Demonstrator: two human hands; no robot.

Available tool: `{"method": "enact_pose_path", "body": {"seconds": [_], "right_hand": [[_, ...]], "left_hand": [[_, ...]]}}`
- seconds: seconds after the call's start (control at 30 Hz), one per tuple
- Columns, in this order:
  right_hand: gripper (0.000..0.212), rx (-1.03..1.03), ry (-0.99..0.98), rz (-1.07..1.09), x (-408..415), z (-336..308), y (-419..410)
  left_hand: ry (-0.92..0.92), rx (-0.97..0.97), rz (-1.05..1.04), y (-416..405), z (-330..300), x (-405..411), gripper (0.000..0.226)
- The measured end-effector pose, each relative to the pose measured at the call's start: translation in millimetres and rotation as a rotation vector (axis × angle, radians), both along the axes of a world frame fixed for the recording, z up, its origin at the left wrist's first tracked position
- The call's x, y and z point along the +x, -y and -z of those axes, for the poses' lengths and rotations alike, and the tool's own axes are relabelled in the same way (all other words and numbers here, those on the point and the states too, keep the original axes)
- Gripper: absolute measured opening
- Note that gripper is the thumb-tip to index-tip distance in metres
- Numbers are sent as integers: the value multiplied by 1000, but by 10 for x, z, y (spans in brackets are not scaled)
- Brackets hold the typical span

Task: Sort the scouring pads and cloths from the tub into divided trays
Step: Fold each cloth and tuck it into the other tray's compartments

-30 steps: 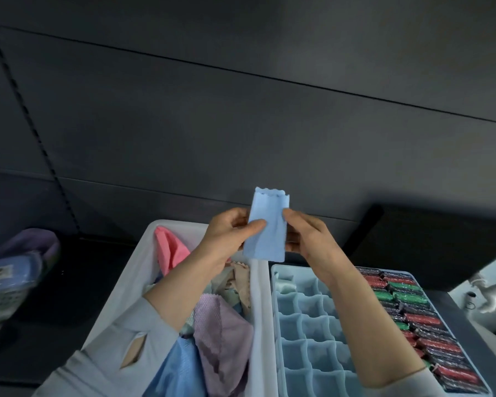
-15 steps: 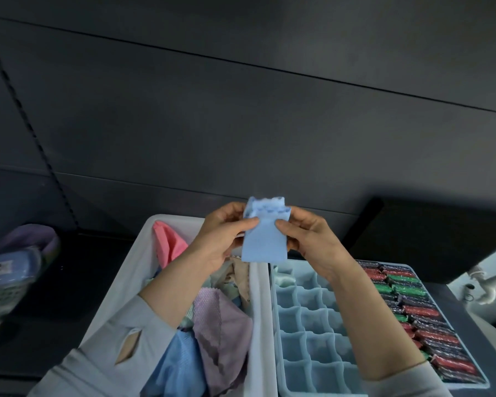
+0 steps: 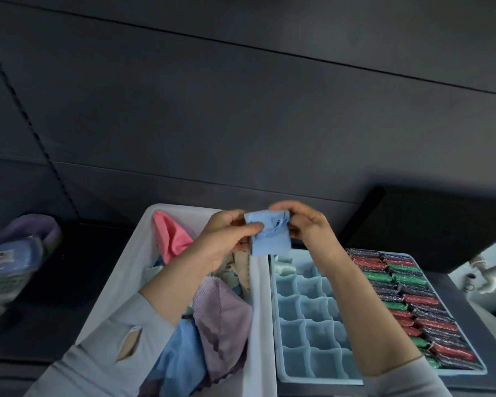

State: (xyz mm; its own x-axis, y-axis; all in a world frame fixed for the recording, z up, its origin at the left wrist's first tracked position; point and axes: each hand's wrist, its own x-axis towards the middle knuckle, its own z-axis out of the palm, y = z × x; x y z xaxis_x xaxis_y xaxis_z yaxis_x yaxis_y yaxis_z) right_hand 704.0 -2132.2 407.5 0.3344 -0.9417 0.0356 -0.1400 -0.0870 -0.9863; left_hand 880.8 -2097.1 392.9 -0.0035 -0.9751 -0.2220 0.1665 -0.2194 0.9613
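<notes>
Both hands pinch a folded light-blue cloth (image 3: 270,234) in the air: the left hand (image 3: 226,239) grips its left edge, the right hand (image 3: 307,222) curls over its top right corner. It hangs above the gap between the white tub (image 3: 121,285) of cloths and the pale-blue divided tray (image 3: 281,373), with a second tray (image 3: 481,365) of red, green and dark scouring pads (image 3: 407,299) just beside.

cloth in my fingers (image 3: 270,234): plain light blue | tub (image 3: 132,270): white | cloths in it: pink (image 3: 171,236), lilac (image 3: 222,316), blue (image 3: 178,359) | divided tray (image 3: 307,319): pale blue | scouring pads (image 3: 407,299) along its right edge: red, green, dark, glittery | my sleeves (image 3: 98,365): grey
</notes>
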Motion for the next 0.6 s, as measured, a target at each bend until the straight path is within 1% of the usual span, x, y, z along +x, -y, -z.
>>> {"method": "enact_pose_path", "body": {"seconds": [0.07,0.1,0.17,0.23,0.33,0.37,0.43,0.47,0.53,0.6], "right_hand": [[27,103,56,17,-12,33,-19],[23,146,39,10,-18,51,-36],[23,193,-12,-40,-34,112,-68],[23,207,32,-46,-53,176,-92],[24,175,136,-27,-93,269,-124],[24,147,144,-20,-103,303,-136],[24,83,129,-7,-130,399,-160],[27,53,109,0,-147,443,-178],[38,13,43,7,-191,541,-216],[45,68,38,-2,-258,629,-255]], "left_hand": [[21,-20,-36,-6,25,-12,17],[43,-35,-44,-13,34,-14,18],[67,-77,-51,-33,40,-25,20],[79,-109,-55,-50,78,-28,21],[60,-65,-39,-79,142,-53,22],[19,-20,-16,-86,164,-73,21],[-122,73,29,-109,192,-115,18],[-171,96,43,-120,211,-136,17],[-185,93,42,-140,283,-180,16],[-151,75,18,-161,376,-237,20]]}}
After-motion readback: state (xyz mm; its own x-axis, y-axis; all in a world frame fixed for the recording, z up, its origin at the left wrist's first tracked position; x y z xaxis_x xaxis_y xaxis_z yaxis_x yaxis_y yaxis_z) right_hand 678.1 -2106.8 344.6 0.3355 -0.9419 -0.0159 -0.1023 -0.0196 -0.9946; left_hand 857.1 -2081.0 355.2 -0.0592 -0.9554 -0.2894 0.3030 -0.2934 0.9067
